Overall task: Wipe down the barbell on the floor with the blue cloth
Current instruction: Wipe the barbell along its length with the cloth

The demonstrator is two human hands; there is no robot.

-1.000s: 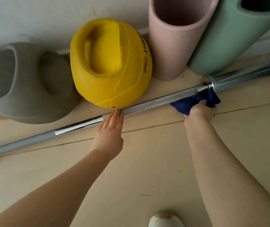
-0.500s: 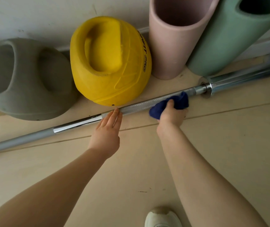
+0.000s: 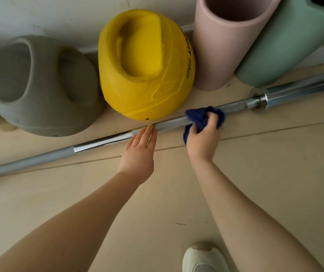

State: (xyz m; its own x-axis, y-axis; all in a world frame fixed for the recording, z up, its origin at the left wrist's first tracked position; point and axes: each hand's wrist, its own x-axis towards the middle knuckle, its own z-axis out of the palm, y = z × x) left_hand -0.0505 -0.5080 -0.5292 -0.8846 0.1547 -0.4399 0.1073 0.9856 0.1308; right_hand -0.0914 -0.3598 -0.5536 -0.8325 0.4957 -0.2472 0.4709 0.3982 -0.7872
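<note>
head view | looks steeply down | close above floor

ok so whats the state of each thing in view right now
barbell: lying on the floor
blue cloth: bunched on the bar
right hand: gripping the cloth
left hand: fingers straight, touching the bar
yellow medicine ball: resting beside the bar
pink foam roller: standing upright

The right hand slid the blue cloth leftward along the barbell.

Both bare arms reach forward: the left hand lies flat with straight fingers, the right hand curled, clutching.
</note>
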